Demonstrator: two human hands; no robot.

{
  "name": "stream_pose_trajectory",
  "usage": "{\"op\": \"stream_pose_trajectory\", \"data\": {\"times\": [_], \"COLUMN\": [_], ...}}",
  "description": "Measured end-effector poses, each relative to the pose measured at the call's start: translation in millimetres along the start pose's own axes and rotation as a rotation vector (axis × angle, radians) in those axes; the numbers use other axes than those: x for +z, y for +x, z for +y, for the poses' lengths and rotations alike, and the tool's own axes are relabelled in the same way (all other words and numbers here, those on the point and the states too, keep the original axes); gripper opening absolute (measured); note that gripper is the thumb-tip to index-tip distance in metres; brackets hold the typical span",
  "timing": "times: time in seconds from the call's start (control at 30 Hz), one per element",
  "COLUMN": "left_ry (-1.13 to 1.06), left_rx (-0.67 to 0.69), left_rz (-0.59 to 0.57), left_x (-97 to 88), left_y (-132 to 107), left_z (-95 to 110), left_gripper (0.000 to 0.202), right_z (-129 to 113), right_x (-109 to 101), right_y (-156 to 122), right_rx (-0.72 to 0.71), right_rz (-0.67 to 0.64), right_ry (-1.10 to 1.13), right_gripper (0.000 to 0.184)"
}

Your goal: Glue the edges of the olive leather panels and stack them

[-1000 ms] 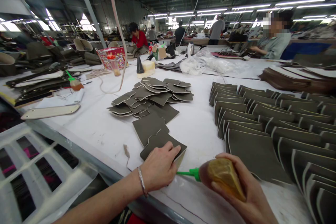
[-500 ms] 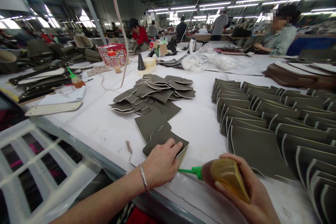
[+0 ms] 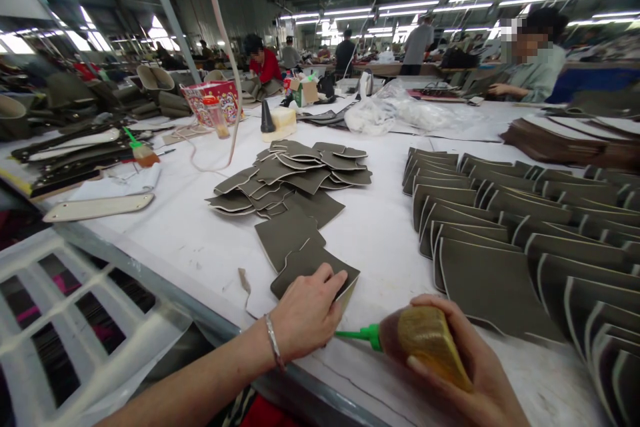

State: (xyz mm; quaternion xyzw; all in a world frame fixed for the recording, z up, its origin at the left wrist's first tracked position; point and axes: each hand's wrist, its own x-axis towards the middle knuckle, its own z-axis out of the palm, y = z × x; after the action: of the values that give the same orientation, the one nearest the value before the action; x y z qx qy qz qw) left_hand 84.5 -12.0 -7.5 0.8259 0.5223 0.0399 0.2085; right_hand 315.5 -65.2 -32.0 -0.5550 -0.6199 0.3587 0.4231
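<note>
My left hand rests with closed fingers on a grey-green cut piece at the near edge of the white table, pressing and pinching its lower corner. My right hand is wrapped round an amber glue bottle with a green nozzle that points left at the piece's edge under my left fingers. A second flat piece lies just behind it. Further back sits a loose heap of like pieces.
Rows of overlapped larger grey-green panels fill the table's right side. A white plastic crate stands at the left. Another glue bottle, a red box, plastic bags and seated workers lie beyond.
Almost nothing differs; the view shifted slightly, and both hands keep their hold with the nozzle at the piece's edge.
</note>
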Motion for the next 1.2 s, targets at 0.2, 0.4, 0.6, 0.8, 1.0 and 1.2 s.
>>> {"op": "stream_pose_trajectory", "data": {"times": [0.2,0.4,0.6,0.8,1.0,1.2], "left_ry": [0.001,-0.004,-0.008,-0.029,-0.197,0.012], "left_rx": [-0.011,-0.014,-0.022,-0.027,-0.047,-0.442], "left_rz": [-0.018,-0.042,-0.041,-0.033,0.037,0.331], "left_x": [-0.7,-3.6,-2.9,-2.5,-6.0,-10.5], "left_y": [3.4,3.6,5.4,5.3,0.7,-5.5], "left_z": [0.2,0.1,0.2,-0.1,-11.2,-38.5], "left_gripper": [0.049,0.051,0.051,0.053,0.043,0.03], "right_z": [18.1,9.5,15.7,3.5,12.5,11.1], "right_x": [-23.2,-17.6,-24.9,-14.4,-17.9,-39.6], "right_y": [27.8,21.6,31.5,21.7,3.5,0.4], "right_rx": [-0.082,-0.054,-0.098,-0.006,0.364,0.75], "right_rz": [0.105,0.079,0.132,0.062,0.072,0.534], "right_ry": [-0.108,-0.089,-0.156,-0.027,0.576,1.035], "right_gripper": [0.049,0.047,0.051,0.049,0.05,0.028]}}
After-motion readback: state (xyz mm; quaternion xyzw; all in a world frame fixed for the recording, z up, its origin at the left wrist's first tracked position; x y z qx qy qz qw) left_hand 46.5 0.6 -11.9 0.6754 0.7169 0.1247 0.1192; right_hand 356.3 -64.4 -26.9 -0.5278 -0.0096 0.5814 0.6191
